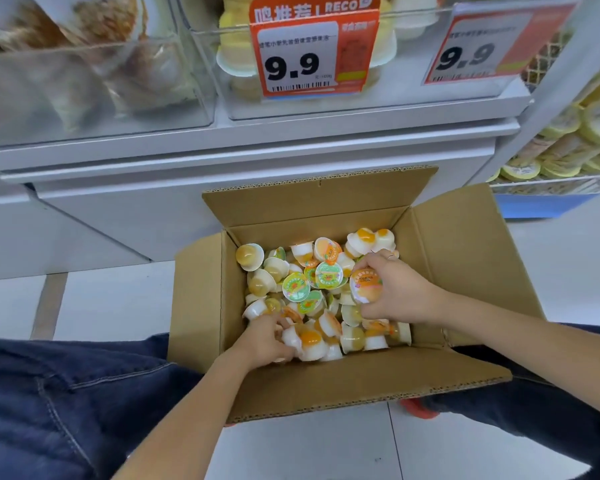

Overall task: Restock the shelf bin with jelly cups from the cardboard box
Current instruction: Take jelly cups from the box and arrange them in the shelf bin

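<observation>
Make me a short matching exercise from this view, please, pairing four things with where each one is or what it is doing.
Things:
1. right hand
2. left hand
3. orange price tag reading 9.9
4. cardboard box

States or places:
A. clipped to the front of the clear shelf bin
B. standing on the floor with its flaps open
C. holding an orange-lidded jelly cup
D. reaching into the jelly cups at the near side of the box

Pairs: 1-C, 2-D, 3-A, 4-B
</observation>
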### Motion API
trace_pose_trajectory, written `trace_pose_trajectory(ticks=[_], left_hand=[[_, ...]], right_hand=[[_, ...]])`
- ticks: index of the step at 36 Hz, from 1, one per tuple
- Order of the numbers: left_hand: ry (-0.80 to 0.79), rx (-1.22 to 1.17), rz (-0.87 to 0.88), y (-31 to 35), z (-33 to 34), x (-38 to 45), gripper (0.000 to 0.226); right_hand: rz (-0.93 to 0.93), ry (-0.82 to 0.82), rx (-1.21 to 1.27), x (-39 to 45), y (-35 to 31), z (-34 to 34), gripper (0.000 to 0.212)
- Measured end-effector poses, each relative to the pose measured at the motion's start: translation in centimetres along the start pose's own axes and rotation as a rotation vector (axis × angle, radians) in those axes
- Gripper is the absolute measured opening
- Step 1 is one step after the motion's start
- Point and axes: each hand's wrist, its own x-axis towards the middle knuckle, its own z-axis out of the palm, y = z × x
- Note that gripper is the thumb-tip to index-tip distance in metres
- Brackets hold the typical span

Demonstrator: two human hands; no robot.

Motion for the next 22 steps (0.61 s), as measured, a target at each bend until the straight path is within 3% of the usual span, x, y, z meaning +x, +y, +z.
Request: trace_pose_trajectory(ticks=[3, 7, 10, 15, 19, 22], left_hand=[[0.021, -0.167, 0.023, 2.4, -2.0, -0.7, 0.049], [0.009, -0.324, 0.177, 8.4, -6.1, -3.0, 0.043], [0.047, -0.349, 0.303, 12.5, -9.8, -5.4, 0.044], [-0.098, -0.632, 0.396, 16.7, -13.4, -8.6, 0.036], [-0.203, -0.906, 0.418, 18.5, -13.4, -8.8, 0.034], [-0.218, -0.895, 0.455, 19.6, -13.2, -8.3, 0.035]], right_hand=[[-0.005, -0.014, 0.055, -1.1, -1.3, -1.8, 0.057], [-0.066, -0.005, 0.047, -2.3, -4.0, -5.4, 0.052], [-0.175, 0.084, -0.039, -3.2, -6.8, -8.0, 0.062], [-0.3, 0.208, -0.144, -4.6, -10.2, -10.8, 0.069], [-0.357, 0.192, -0.184, -4.7, -12.4, -12.0, 0.075], [-0.367, 0.224, -0.148, -4.7, -13.7, -12.7, 0.079]])
